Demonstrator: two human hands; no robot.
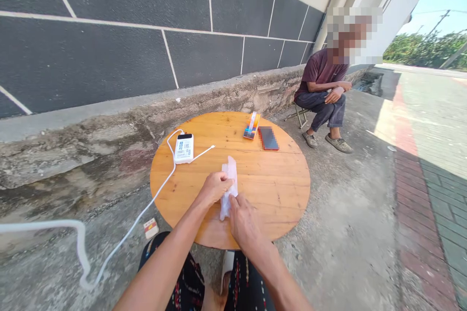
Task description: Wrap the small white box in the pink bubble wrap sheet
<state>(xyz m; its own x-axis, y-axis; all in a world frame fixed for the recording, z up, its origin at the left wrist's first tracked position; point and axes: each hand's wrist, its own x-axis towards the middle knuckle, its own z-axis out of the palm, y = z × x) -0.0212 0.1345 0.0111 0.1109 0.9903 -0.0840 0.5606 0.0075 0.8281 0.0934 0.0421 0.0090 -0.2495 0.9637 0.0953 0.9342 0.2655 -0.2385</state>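
Observation:
Both my hands hold a thin white tissue or plastic wrapper [229,182] over the near part of a round wooden table [277,189]. My left hand [214,188] is closed, pinching the sheet at its middle from the left. My right hand [241,216] is closed on its lower end, with the fingers curled. The sheet's upper end stands free above the tabletop.
On the table lie a white power bank [183,148] with a white cable [124,238] trailing to the ground, a colourful small box [251,126] and a dark phone [269,138]. A person [323,95] sits on a stool beyond the table. A small carton [151,228] lies on the concrete.

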